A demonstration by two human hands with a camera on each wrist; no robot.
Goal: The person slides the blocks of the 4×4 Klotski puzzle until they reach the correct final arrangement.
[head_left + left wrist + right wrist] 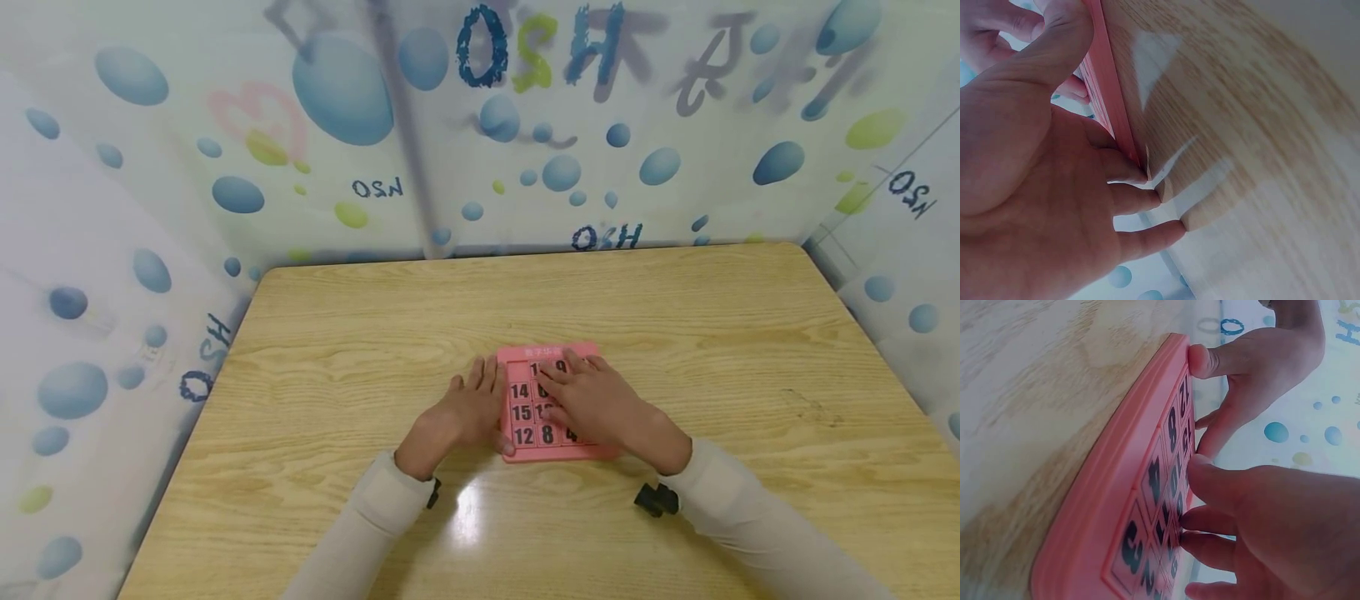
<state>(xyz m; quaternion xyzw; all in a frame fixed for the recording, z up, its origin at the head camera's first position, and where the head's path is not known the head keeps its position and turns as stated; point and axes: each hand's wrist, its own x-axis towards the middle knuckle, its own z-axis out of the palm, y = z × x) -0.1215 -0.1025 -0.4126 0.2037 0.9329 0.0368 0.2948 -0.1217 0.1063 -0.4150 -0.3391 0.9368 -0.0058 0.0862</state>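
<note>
A pink sliding number puzzle (558, 452) lies flat on the wooden table, its black-numbered tiles facing up. The tile-free slot shows at its upper left corner. My left hand (471, 414) rests along the puzzle's left side, thumb on the near left corner of the frame. In the left wrist view, the straight fingers (1147, 240) of that hand reach down to the table by the pink edge. Over the tiles spreads my right hand (600, 402), covering much of the right side. Its thumb and fingertips touch tiles near the middle columns in the right wrist view.
The wooden table (337, 333) extends on all sides of the puzzle. Behind it and at both sides stand walls of white sheeting (480, 175) printed with blue and green drops. Black straps (657, 499) show at the cuffs of both sleeves.
</note>
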